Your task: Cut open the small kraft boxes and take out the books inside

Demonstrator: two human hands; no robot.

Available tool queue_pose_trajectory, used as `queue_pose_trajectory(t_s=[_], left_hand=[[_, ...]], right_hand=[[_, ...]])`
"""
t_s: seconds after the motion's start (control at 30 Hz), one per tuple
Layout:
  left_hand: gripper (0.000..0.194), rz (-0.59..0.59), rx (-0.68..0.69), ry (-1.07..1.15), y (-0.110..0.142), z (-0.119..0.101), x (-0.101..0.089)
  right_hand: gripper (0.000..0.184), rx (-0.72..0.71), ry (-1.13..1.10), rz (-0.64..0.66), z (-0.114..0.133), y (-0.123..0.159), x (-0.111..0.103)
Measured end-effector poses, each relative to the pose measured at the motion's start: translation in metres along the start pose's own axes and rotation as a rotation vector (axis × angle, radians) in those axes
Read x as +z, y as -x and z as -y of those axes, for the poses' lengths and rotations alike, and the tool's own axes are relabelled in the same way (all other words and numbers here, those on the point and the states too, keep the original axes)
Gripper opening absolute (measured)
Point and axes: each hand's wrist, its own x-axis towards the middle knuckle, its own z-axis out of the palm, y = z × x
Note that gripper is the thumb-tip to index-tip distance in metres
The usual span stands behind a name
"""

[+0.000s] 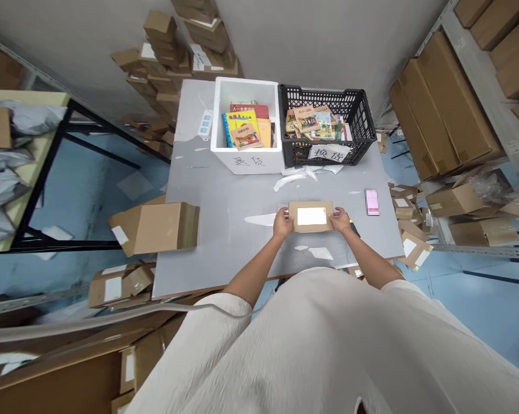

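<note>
A flat brown cardboard box (311, 227) with a white label on top is held level near the front of the grey table (225, 230). My left hand (283, 222) grips its left end, and my right hand (339, 219) grips its right end, thumbs on top. Whether the box rests on the table or hangs just above it, I cannot tell. Beneath my right wrist, a dark object with a yellow end (354, 228) shows in part. Torn white paper scraps (320, 253) lie just in front of the box.
At the back stand a white foam bin (246, 161) and a black plastic crate (358, 126), both holding books. A phone (372, 202) lies at right, a power strip (205, 125) at back left. An opened cardboard box (158, 227) overhangs the left edge. Shelves with cartons flank the table.
</note>
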Motion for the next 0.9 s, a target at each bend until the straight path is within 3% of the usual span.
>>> queue_pose_trajectory(t_s=[0.13, 0.3, 0.43, 0.7, 0.9], left_hand=[[0.073, 0.021, 0.009, 0.078, -0.005, 0.002, -0.001], [0.103, 0.123, -0.028, 0.209, -0.01, -0.003, 0.001], [0.116, 0.135, -0.034, 0.274, -0.012, -0.017, 0.006], [0.072, -0.017, 0.049, 0.267, -0.014, -0.05, -0.004], [0.058, -0.069, 0.027, 0.179, -0.005, -0.041, -0.001]], right_hand=[[0.068, 0.002, -0.038, 0.011, 0.002, -0.008, 0.004], [0.072, -0.099, -0.157, 0.071, 0.002, -0.007, 0.012], [0.077, -0.044, -0.195, 0.067, 0.004, -0.002, 0.009], [0.063, -0.03, -0.324, -0.078, 0.022, 0.001, -0.01], [0.053, -0.023, -0.258, -0.112, 0.015, 0.001, -0.008]])
